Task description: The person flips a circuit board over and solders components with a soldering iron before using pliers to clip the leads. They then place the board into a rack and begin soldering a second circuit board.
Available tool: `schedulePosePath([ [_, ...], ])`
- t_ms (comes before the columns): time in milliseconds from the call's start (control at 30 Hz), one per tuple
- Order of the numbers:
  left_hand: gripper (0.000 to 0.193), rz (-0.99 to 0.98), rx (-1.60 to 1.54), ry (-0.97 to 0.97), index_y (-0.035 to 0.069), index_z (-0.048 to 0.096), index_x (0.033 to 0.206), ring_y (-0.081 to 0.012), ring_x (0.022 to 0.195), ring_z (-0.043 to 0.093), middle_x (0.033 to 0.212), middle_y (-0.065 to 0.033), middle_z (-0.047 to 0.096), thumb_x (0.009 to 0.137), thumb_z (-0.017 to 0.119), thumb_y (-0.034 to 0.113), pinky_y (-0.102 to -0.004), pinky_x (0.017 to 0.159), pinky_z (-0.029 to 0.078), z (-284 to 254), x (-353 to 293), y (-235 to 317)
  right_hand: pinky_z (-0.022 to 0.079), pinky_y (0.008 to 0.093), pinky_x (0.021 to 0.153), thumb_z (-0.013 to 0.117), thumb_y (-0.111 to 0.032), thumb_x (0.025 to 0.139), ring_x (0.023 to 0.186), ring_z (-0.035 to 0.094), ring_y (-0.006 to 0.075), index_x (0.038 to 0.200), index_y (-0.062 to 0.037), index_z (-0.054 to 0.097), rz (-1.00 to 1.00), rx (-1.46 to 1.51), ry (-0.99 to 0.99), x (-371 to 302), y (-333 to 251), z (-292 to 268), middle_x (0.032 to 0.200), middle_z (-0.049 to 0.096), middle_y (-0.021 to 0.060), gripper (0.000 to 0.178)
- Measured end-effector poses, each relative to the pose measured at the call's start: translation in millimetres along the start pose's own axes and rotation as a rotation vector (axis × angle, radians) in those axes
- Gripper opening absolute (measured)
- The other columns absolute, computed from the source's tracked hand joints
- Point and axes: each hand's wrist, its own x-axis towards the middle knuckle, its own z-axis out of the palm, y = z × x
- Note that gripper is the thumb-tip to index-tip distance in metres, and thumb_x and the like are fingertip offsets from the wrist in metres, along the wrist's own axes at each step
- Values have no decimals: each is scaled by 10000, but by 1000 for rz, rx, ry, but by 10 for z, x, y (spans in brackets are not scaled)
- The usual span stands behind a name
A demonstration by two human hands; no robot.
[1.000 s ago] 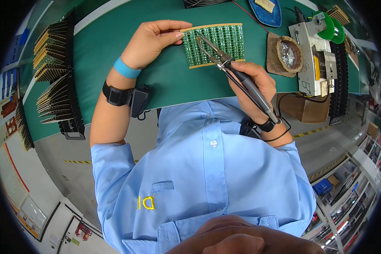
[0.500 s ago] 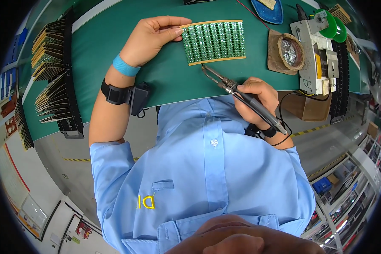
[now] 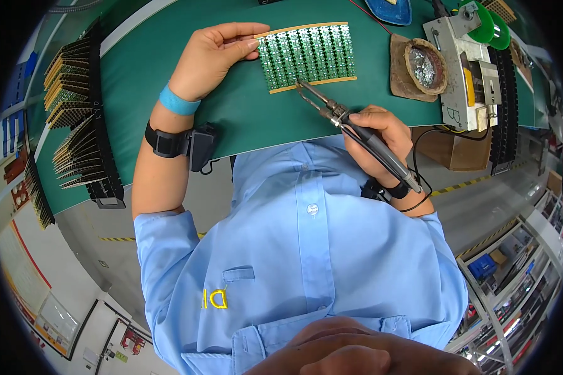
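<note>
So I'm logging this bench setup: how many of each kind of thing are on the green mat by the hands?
Circuit panel: 1
Soldering iron: 1
Tip-cleaner pot: 1
Solder feeder: 1
Black board racks: 2
Total: 6

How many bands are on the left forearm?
2: a light blue wristband at the wrist, and a black strap with a small black box further up the forearm.

Left hand (image 3: 216, 56) flat, fingers extended; right hand (image 3: 378, 134) closed in pen grip
</note>
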Motion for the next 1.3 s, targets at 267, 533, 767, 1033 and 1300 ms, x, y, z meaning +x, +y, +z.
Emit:
schedulePosePath([
  [267,290,11,6,-8,-21,649,1246,-104,971,672,1109,-84,716,975,614,75,-223,870,549,-6,-6,3,451,244,585,756,116,757,637,573,114,1037,19,629,3,-38,-5,87,-19,72,772,641,83,322],
  [533,292,1,-25,-12,-19,652,1244,-100,968,669,1100,-79,717,968,624,72,-223,878,545,-2,-10,-9,451,248,584,759,118,758,636,572,114,1033,16,628,-4,-43,11,85,-2,93,757,634,76,321],
  [767,291,1,-30,-15,-20,654,1240,-102,972,669,1096,-77,718,965,629,71,-223,881,544,-6,-11,-9,443,255,576,758,126,751,623,567,116,1030,17,630,-8,-32,0,112,3,92,728,619,69,325],
  [1033,287,-2,-30,-12,-18,659,1233,-102,970,670,1087,-77,721,960,636,68,-222,879,545,1,-18,7,471,293,548,799,74,728,610,629,205,1006,25,652,-73,-40,-7,148,14,88,787,683,125,318],
  [1300,286,11,-47,-21,-10,664,1231,-106,967,673,1081,-77,724,958,639,71,-221,882,544,-12,-23,-2,494,305,563,800,73,724,633,657,221,990,31,654,-130,-51,-24,181,15,85,790,690,133,307],
])
